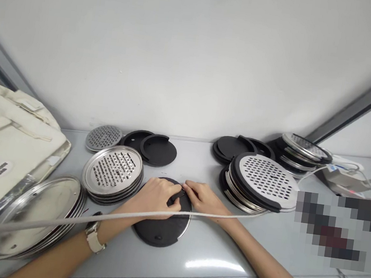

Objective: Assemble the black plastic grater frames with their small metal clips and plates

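A black round disc point(163, 227) with a thin bright metal rim on its right side lies on the grey table in front of me. My left hand point(159, 197) is closed over its upper part, thumb and forefinger bent around a dark piece at the far right edge. With fingers curled and pressed together, my right hand point(202, 197) touches the same far right edge, its fingertips close to the left ones. What lies under the fingers is hidden. Left of the disc is a stack of metal grater plates point(114, 170); to the right, grater plates with black rims point(265, 179) are piled.
Shiny metal plates point(45, 205) are stacked front left, beside a cream bag point(3, 142). Black discs point(160, 150) and more black parts point(234, 147) lie along the wall. Another grater stack point(303, 150) stands back right. A pale cable point(114, 216) crosses in front of my forearms.
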A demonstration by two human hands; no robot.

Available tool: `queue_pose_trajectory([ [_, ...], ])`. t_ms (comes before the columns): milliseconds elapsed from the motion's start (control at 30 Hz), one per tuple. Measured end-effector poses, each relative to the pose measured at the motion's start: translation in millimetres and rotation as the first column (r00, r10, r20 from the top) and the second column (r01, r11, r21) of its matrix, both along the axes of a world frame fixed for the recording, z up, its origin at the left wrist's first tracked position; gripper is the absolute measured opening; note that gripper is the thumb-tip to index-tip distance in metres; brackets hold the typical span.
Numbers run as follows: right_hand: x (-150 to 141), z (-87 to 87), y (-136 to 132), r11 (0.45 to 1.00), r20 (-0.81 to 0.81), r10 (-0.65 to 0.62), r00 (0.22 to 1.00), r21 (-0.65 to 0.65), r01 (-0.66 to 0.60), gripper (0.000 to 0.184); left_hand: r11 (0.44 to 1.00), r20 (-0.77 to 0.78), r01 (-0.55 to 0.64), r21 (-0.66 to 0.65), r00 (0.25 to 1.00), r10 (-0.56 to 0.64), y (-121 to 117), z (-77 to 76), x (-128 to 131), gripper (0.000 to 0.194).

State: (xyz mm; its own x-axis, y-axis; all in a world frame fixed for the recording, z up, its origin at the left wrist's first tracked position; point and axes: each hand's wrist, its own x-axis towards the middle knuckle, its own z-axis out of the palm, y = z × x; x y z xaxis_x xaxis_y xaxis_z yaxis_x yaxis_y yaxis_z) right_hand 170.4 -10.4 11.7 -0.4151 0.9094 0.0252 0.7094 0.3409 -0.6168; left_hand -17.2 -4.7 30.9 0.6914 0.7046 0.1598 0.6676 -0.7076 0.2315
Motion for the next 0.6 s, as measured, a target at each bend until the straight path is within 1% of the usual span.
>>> queue_pose_trajectory([
  [267, 0.2, 0.8, 0.5, 1.0, -0.002, 0.005, 1.0, 0.015, -0.005, 0.036, 1.0, 0.006, 0.01, -0.002, 1.0, -0.01, -0.2, -0.8, 0.9, 0.011],
  [433, 1.0, -3.2, 1.4, 1.0, 0.003, -0.004, 1.0, 0.028, 0.004, 0.038, 1.0, 0.011, -0.016, 0.003, 1.0, 0.016, 0.1, -1.0, 2.6, 0.012],
  [600, 0.5, -2.6, 1.2, 1.0, 0.0, 0.005, 1.0, 0.021, -0.005, 0.038, 0.999, 0.015, -0.035, -0.008, 0.999, 0.035, 0.4, -2.5, 3.6, 0.011],
])
